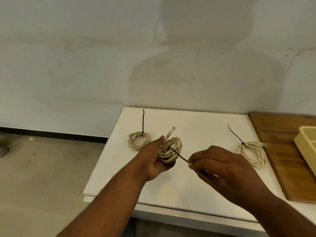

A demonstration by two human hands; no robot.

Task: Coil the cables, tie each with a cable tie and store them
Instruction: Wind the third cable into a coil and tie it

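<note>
Over the white table [196, 185]: left hand [156, 161] wrapped shut around the third coil [171, 151], held just above the surface. Right hand [222, 166] pinching the black cable tie [179, 155] tail, running down-right from coil to fingertips. Probably needs pulling along that line. Two tied coils parked either side.

Matt, smooth white table top [188, 185]. At three o'clock, wooden board [282, 151], brown, visibly grained, with a low sheen. On it, at the frame's edge, pale yellow slatted plastic basket [306, 144]. Beige plastic-jacketed network cable coil [139, 140] at ten o'clock, dull and smooth; clear glossy plastic plug [171, 130] on the held coil [171, 149]. Thin black plastic cable tie [179, 156], matt. Rough, stained, painted wall [85, 65] at twelve o'clock. Dusty grey concrete-like floor [42, 168] at nine.
</note>
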